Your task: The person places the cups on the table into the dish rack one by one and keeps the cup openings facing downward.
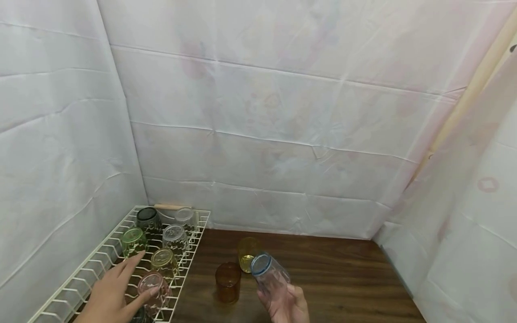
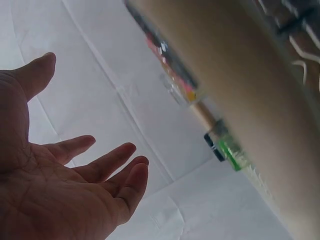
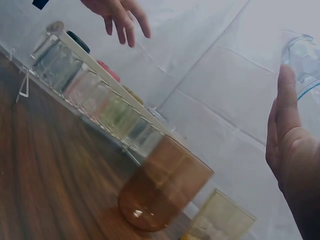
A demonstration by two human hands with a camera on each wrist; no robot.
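My right hand (image 1: 296,303) grips a clear drinking glass (image 1: 269,272) with a blue rim, tilted above the wooden table. Only part of that glass, beyond the fingers, shows in the right wrist view. Over the white wire rack, my left hand (image 1: 110,289) has its fingers spread, close to a pink glass (image 1: 152,282); its palm (image 2: 55,195) holds nothing in the left wrist view. Whether it touches the pink glass I cannot tell. An amber-brown glass (image 1: 228,282) and a yellow glass (image 1: 247,256) stand on the table, left of the held glass.
Several upside-down glasses occupy the wire rack (image 1: 193,251), among them a green one (image 1: 134,241), a yellowish one (image 1: 163,262) and a dark one (image 1: 148,219). White sheeting (image 1: 258,166) hangs behind and at both sides of the wooden table (image 1: 343,264).
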